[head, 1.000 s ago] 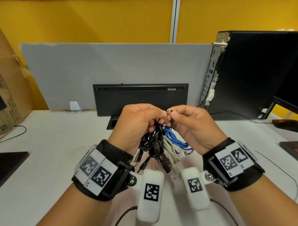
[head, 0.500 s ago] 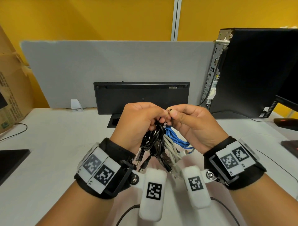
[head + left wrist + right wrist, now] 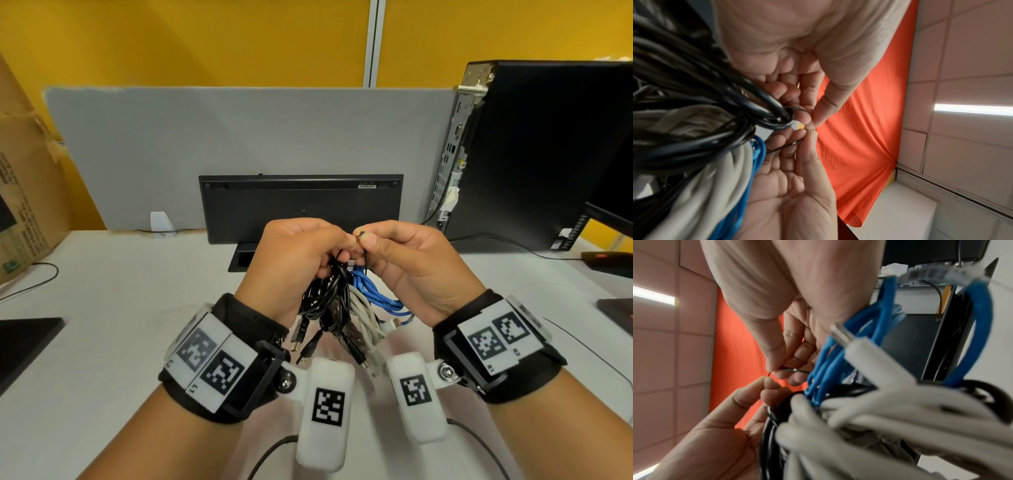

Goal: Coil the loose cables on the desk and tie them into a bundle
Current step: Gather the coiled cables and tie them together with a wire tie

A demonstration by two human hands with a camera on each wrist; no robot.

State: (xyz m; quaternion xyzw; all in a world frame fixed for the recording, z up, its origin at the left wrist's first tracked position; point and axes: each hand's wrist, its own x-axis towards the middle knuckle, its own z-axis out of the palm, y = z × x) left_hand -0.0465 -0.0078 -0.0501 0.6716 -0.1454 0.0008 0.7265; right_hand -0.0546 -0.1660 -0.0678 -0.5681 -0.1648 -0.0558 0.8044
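Observation:
A bundle of coiled cables (image 3: pixel 346 308) hangs above the white desk (image 3: pixel 120 308): black loops (image 3: pixel 325 294), a white cable (image 3: pixel 366 318) and a blue cable (image 3: pixel 373 291). A thin black wire tie (image 3: pixel 359 234) sticks up at the top of the bundle. My left hand (image 3: pixel 342 250) grips the top of the bundle and pinches one end of the tie. My right hand (image 3: pixel 368 246) pinches the other end between thumb and forefinger. The wrist views show the tie (image 3: pixel 786 147) (image 3: pixel 795 369) running between the fingertips of the left hand (image 3: pixel 812 120) and right hand (image 3: pixel 777 369).
A black keyboard (image 3: pixel 301 205) leans upright against the grey partition. A black PC tower (image 3: pixel 534 150) stands at the right, with a mouse (image 3: pixel 609 262) near it. A cardboard box (image 3: pixel 24 192) sits at the left. A cable slot (image 3: pixel 243 260) opens in the desk behind the hands.
Both hands stay together at the top of the bundle, still pinching the tie. Only small finger shifts show.

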